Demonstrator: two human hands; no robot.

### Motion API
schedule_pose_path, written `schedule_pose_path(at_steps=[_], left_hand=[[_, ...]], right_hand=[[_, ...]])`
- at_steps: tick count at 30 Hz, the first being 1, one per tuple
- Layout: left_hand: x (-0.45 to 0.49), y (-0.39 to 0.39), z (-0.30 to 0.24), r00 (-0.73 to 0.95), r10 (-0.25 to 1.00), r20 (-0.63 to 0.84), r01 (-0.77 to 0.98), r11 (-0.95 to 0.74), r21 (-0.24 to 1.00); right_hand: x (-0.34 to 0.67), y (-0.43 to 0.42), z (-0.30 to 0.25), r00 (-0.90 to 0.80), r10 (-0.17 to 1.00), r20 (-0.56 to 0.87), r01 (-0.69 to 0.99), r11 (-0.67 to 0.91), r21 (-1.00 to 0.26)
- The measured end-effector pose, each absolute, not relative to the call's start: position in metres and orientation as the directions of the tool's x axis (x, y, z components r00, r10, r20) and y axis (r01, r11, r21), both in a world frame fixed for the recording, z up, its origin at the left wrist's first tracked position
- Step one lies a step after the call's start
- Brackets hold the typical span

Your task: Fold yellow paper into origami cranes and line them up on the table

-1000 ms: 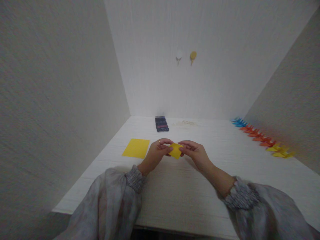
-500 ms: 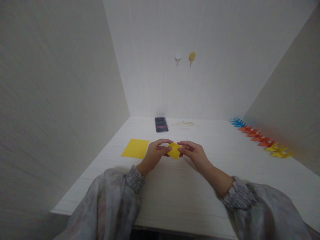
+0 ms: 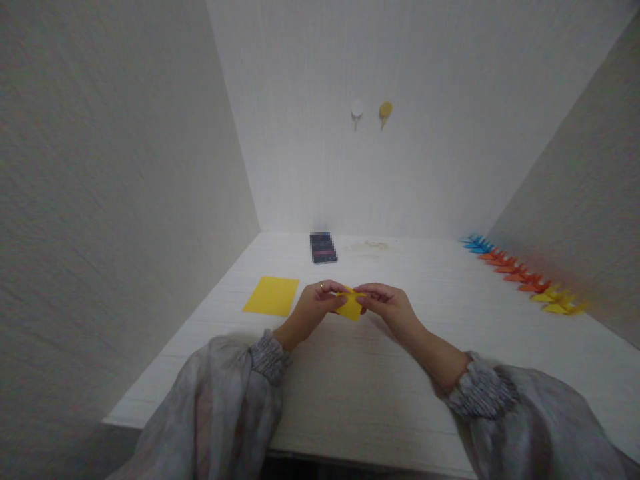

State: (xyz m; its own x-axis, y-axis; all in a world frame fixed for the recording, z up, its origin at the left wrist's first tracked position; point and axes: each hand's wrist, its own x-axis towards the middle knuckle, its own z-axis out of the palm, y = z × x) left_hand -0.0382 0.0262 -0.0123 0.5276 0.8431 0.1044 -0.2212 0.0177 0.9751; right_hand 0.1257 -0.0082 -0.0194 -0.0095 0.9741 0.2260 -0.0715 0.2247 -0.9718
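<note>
The left hand (image 3: 313,308) and the right hand (image 3: 387,305) each pinch one side of the small folded yellow paper square (image 3: 350,307), held between their fingertips just above the white wooden table (image 3: 350,380); I think lining up the corners and pressing gently would make a neat fold.

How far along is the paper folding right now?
Done: a row of folded pieces, blue, orange and yellow, lines the right wall. In hand: the left hand and right hand pinch a small yellow paper, partly folded. Left: one flat yellow sheet lies unfolded on the table beside the left hand.
</note>
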Motion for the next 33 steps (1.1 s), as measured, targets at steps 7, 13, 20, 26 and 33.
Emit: schedule_pose_path(at_steps=[7,13,20,26,33], left_hand=[[-0.038,0.027,-0.014,0.512,0.856,0.079,-0.272,0.074,0.96],[-0.039,0.026,-0.016,0.523,0.851,0.048,-0.296,0.129,0.946],[-0.038,0.021,-0.012,0.562,0.824,0.075,-0.365,0.165,0.916],[-0.038,0.02,-0.011,0.593,0.8,0.09,-0.373,0.174,0.911],[-0.037,0.018,-0.006,0.615,0.782,0.097,-0.34,0.152,0.928]], right_hand=[[0.127,-0.01,-0.018,-0.036,0.97,0.24,-0.08,0.237,-0.968],[0.129,-0.009,-0.022,-0.049,0.965,0.259,-0.125,0.251,-0.96],[0.128,-0.012,-0.019,-0.092,0.973,0.214,-0.308,0.177,-0.935],[0.127,-0.013,-0.019,-0.112,0.975,0.193,-0.368,0.14,-0.919],[0.127,-0.012,-0.02,-0.11,0.969,0.221,-0.343,0.171,-0.924]])
